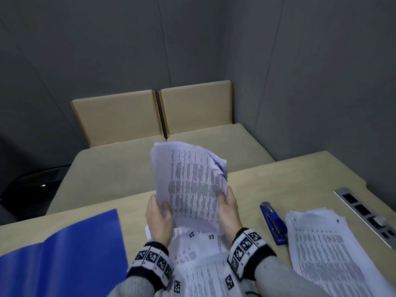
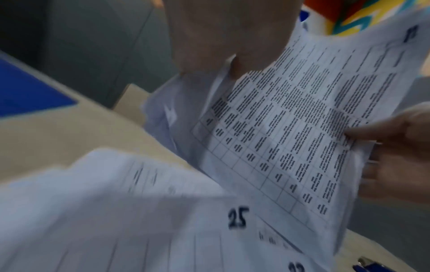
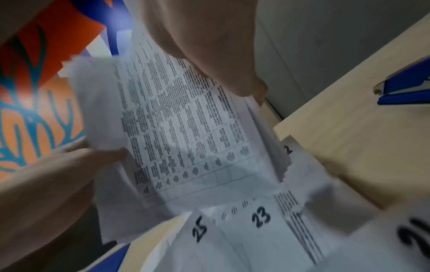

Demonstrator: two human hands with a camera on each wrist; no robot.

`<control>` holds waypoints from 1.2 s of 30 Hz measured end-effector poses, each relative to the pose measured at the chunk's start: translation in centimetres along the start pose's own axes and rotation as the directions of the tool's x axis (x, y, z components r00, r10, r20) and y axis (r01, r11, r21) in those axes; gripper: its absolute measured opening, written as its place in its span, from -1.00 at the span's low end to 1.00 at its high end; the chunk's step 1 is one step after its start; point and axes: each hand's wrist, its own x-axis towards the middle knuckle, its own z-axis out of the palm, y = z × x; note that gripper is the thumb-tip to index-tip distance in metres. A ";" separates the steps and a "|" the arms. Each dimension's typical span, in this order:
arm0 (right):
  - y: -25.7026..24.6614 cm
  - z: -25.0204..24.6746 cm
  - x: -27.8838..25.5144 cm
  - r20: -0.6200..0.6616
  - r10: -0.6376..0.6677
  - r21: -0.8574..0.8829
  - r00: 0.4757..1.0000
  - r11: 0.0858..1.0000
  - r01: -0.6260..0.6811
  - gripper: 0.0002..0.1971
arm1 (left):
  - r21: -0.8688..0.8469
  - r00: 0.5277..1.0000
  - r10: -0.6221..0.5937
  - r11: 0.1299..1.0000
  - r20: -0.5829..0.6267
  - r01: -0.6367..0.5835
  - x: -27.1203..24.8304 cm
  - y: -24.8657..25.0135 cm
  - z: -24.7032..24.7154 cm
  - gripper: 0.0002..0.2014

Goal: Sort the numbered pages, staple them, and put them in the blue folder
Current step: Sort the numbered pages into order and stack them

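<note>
Both hands up over the desk (image 1: 300,181), gripping one sheaf of pages (image 1: 190,183) by its lower edge — left hand (image 1: 158,213) curled round the left side, right hand (image 1: 229,209) pinching the right side, thumb on the printed face. Sheaf upright, ragged and fanned along its far edge. Loose sheets (image 1: 201,243) flat beneath, marked 25 and 23. Second pile (image 1: 325,243) lying to the right, just beside the blue stapler (image 1: 273,224). Blue folder (image 1: 64,258) spread open at the left, nothing seen in it. Judged to be sorting, not yet stapling — numbers on the held pages mostly hidden. Next likely: square the sheaf edge-down, check the order against 23 and 25, then reach right for the stapler.
</note>
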 end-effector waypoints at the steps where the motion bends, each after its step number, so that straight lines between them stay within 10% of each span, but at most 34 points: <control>1: -0.5 -0.5 0.0 0.013 -0.015 0.014 1.000 1.000 0.014 -0.52 | 0.063 0.998 0.065 0.996 -0.003 -0.064 0.3 0.9 -0.2 -0.95; 5: -0.7 -6.2 -0.3 -0.085 -0.115 0.045 0.990 0.992 0.119 -0.68 | 0.227 0.938 0.346 0.914 -0.008 -0.336 0.7 4.3 -1.5 -0.94; 8: 2.0 -15.0 -0.6 -0.436 -0.173 -0.254 0.883 0.965 0.064 -0.58 | 0.186 0.938 0.346 0.923 -0.014 -0.338 0.1 5.6 -1.7 -0.95; 13: 10.0 -29.1 -4.6 -0.734 0.179 -0.474 0.655 0.556 -0.682 -0.14 | 0.064 0.973 0.136 0.987 0.188 -0.151 -4.8 5.9 -0.1 -0.87; 21: 11.6 -33.1 -6.7 -0.662 0.480 -0.453 0.576 0.355 -0.817 0.43 | -0.109 0.902 -0.196 0.961 0.384 0.255 -10.8 4.2 1.8 -0.71; 29: 11.1 -33.9 -7.2 -0.582 0.442 -0.419 0.683 0.556 -0.718 -0.14 | -0.088 0.955 -0.213 0.968 0.206 0.235 -11.6 4.1 0.2 -0.77; 36: 9.3 -36.7 -7.1 -0.312 0.527 -0.064 0.790 0.818 -0.571 -0.19 | -0.191 0.970 -0.194 0.957 0.146 0.220 -11.0 5.9 0.6 -0.79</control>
